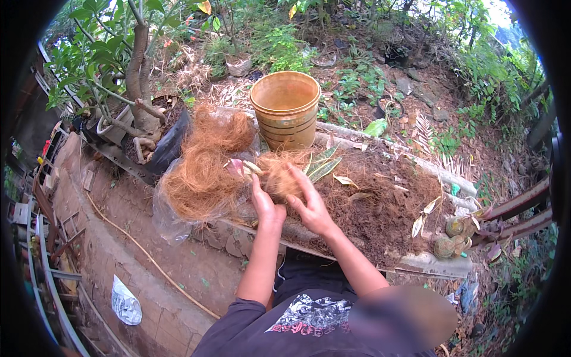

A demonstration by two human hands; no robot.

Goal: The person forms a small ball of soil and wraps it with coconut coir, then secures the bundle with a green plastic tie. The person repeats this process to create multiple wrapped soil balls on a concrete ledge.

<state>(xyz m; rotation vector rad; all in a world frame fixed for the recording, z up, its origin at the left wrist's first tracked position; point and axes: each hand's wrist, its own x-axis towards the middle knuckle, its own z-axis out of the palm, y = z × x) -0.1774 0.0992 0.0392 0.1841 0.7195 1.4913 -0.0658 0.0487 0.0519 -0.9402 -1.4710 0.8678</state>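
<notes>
My left hand (267,206) cups a clump of brown coconut fibre (282,176) from below and the left. Against its other side, the fingers of my right hand (311,207) press. A small plant (241,169) with purple and pale leaves sticks out of the clump to the left; its roots are hidden. Loose coconut fibre (200,174) is heaped on a clear plastic bag (167,223) left of my hands. Just beyond my right hand lie variegated snake plant leaves (324,166).
A yellowish plastic bucket (287,127) stands behind the fibre. Dark soil (383,201) covers the slab to the right, with several fibre-wrapped balls (444,247) at its end. A potted tree (138,80) rises at left. A hose (147,256) crosses the ground.
</notes>
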